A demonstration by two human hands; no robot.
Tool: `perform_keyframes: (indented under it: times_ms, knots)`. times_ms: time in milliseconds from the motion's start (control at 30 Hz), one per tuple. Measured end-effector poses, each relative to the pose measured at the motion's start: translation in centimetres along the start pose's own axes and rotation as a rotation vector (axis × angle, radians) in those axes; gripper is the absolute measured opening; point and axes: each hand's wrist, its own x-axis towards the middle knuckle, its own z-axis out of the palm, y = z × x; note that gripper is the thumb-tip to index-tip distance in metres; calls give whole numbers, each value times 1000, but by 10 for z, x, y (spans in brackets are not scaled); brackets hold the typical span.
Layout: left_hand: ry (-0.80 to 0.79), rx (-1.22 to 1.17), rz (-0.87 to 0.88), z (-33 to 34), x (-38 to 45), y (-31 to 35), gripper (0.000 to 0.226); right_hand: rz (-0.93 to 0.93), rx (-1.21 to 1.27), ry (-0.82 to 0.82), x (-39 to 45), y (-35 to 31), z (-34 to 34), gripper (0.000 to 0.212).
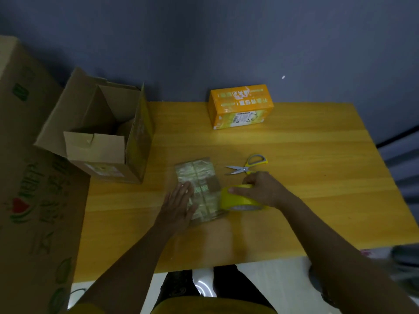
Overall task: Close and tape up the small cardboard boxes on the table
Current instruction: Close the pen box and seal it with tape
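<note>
Mid-table, flat left hand [180, 206] presses the small box [200, 189]; right hand [260, 191] grips the tape roll [240, 198] touching its right edge.

Makeshift packing room: wooden table [294, 155], stacked shipping cartons [34, 177], bare blue wall [226, 41].

Just the one camera here, worn on the person's head, wide-angle, looking forward and steeply down onto the worktop [294, 155]. It sits close, right over the near edge, so both forearms run up from the bottom of the frame. The far edge of the worktop meets a blue wall [226, 41] filling the top third. Edges bend a bit from the lens. No second view to overlap with.
</note>
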Motion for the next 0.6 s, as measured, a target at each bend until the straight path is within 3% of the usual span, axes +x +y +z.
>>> perform_keyframes:
  times_ms: [167,433,600]
  knots:
    - [-26,6,-6,5,5,5,64,271,-558,-15,4,28,-18,63]
    - [-14,1,-22,7,6,3,66,234,-723,-16,43,31,-11,66]
    - [-24,-19,-38,9,4,3,66,205,-778,3,55,34,9,57]
